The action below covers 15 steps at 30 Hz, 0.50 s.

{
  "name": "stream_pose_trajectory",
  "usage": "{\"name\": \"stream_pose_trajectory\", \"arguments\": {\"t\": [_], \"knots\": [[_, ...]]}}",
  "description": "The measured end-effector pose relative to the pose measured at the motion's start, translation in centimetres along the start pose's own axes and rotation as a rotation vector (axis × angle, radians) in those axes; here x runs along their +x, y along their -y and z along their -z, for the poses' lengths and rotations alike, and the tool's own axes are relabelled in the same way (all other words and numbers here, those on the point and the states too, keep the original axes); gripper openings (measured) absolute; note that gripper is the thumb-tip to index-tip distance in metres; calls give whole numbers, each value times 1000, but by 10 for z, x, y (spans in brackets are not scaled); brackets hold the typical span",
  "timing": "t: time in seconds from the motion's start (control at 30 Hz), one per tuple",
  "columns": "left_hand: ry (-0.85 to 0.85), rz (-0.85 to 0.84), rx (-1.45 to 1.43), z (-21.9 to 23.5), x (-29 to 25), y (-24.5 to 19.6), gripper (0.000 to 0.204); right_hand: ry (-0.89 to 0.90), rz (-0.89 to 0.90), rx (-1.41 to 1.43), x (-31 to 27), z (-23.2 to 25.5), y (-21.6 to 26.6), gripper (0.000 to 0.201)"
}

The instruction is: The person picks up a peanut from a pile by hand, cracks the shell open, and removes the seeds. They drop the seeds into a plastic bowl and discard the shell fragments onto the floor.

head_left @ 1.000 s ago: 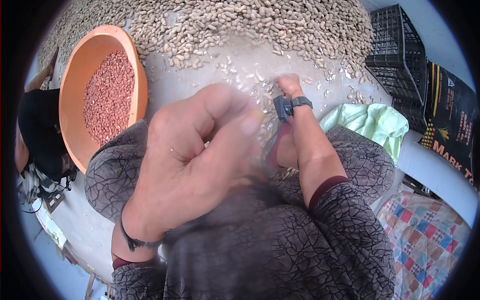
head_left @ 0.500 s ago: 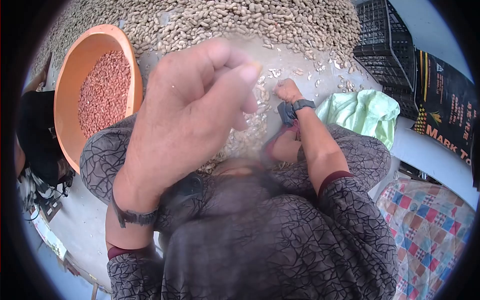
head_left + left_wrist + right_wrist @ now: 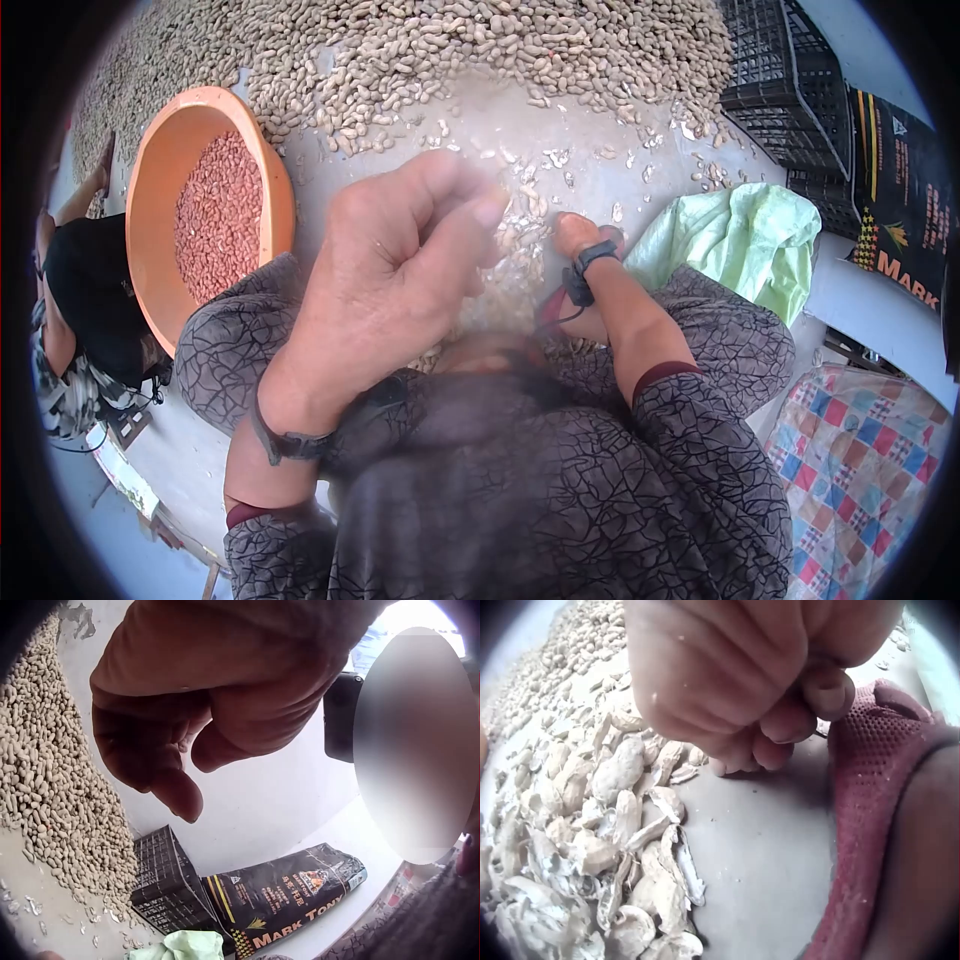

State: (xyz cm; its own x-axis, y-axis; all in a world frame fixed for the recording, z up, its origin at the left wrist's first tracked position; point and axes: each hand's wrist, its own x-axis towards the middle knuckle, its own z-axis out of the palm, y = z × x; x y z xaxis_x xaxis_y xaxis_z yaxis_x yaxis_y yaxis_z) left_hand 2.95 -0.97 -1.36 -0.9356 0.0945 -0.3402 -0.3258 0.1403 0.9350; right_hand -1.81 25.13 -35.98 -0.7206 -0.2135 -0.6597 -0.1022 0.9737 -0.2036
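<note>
Large in the head view, my left hand (image 3: 375, 265) is raised above the lap, its fingers curled. The left wrist view shows this hand (image 3: 202, 697) with a gap between thumb and forefinger and nothing visible held. Lower down, my right hand (image 3: 578, 236) is by the floor, right of the loose shells (image 3: 510, 255). From the right wrist, that hand (image 3: 735, 675) has curled fingers, their tips at the grey floor (image 3: 757, 840), between broken peanut shells (image 3: 592, 840) and a dark red mesh shoe (image 3: 870, 750). The inside of its palm is hidden.
An orange basin (image 3: 280, 200) of red kernels (image 3: 218, 215) leans at left, near another person (image 3: 95, 300). A peanut heap (image 3: 480, 45) spreads across the back. At right are a green sack (image 3: 745, 240), black crates (image 3: 790, 90), a black bag (image 3: 905, 200) and patchwork cloth (image 3: 860, 470).
Compared with half a second ago, my left hand appears lower and slightly right. My right hand also appears lower, and the basin has shifted down in the view.
</note>
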Motion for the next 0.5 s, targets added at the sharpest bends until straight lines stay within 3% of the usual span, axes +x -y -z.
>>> {"name": "stream_pose_trajectory", "arguments": {"t": [0.13,0.2,0.23,0.3,0.5], "knots": [[-6,-32,58,1,5,3,18,-159,162,78,0,20,15,24],[-27,-73,83,1,7,7,17,-40,318,373,14,38,24,16],[-48,-105,105,2,8,10,17,-50,325,371,7,51,36,16],[-92,-128,69,-1,9,18,16,46,232,1279,-11,89,64,12],[-208,-205,210,5,8,30,18,92,602,1375,-109,187,145,14]]}}
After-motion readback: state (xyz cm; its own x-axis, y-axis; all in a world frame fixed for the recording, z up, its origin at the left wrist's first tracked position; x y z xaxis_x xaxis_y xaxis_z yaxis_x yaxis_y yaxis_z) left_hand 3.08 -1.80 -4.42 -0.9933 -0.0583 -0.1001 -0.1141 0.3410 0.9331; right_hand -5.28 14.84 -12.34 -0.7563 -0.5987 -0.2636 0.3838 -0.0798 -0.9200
